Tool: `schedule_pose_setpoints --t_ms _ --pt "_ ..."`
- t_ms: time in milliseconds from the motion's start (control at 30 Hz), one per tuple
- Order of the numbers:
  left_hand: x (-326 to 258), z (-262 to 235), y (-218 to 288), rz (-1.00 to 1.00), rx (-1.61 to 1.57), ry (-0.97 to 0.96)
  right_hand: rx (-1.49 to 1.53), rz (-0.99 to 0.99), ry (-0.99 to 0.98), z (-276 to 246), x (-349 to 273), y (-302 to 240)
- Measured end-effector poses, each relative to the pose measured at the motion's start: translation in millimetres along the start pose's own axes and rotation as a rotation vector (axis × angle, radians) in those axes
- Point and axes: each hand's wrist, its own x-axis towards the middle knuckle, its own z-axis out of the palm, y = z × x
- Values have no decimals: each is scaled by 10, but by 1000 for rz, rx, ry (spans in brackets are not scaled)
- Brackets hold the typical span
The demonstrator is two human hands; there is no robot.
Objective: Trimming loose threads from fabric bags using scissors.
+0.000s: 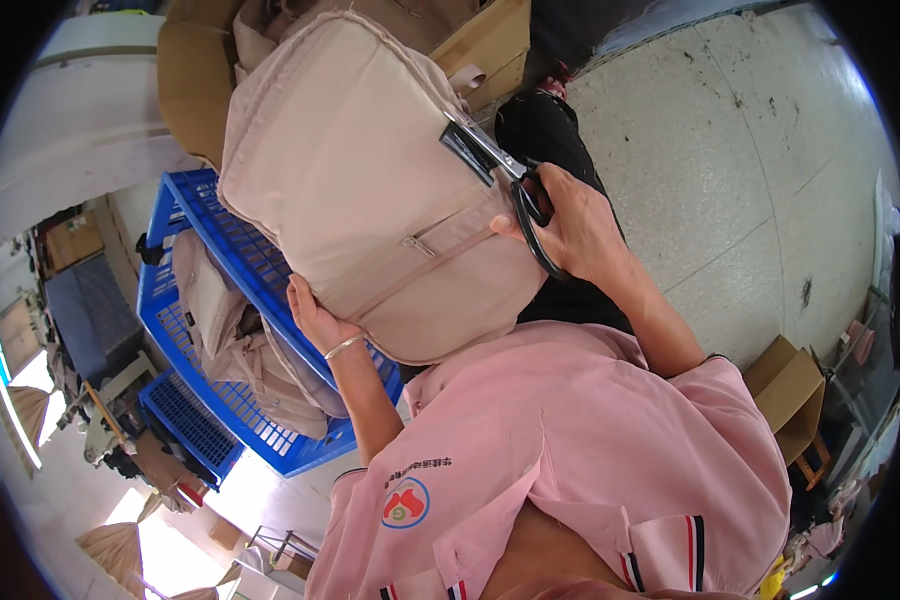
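head view: one beige bag (360,180) held up over one blue crate (220,250), left hand (315,318) gripping its lower edge. one pair of scissors (500,170) in closed right hand (570,225), blades at bag's side. more beige bags in crate (count unclear). speckled floor (750,150), cardboard boxes around.

Even daylight, bright overall. Blown-out glare at seven o'clock on the floor (160,540). Soft shadows only. Centre sharp; heavy fisheye bending toward the rim, black vignette all round, edges smeared around nine o'clock.
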Motion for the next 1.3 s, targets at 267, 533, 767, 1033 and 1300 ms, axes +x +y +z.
schedule_pose_setpoints --t_ms 267,533,767,1033,1300 --pt "-3 -7 -27 -32 -26 -2 -33 -79 52 42 11 42" --pt "-525 -51 -57 -182 -127 78 328 9 96 299 5 169" --pt "-499 50 597 169 45 7 444 -240 265 585 -117 43" --pt "-635 -180 2120 718 729 -372 696 -176 269 282 -141 141" --pt "-530 244 2928 1353 1169 -907 -151 -726 630 -588 -296 -409"
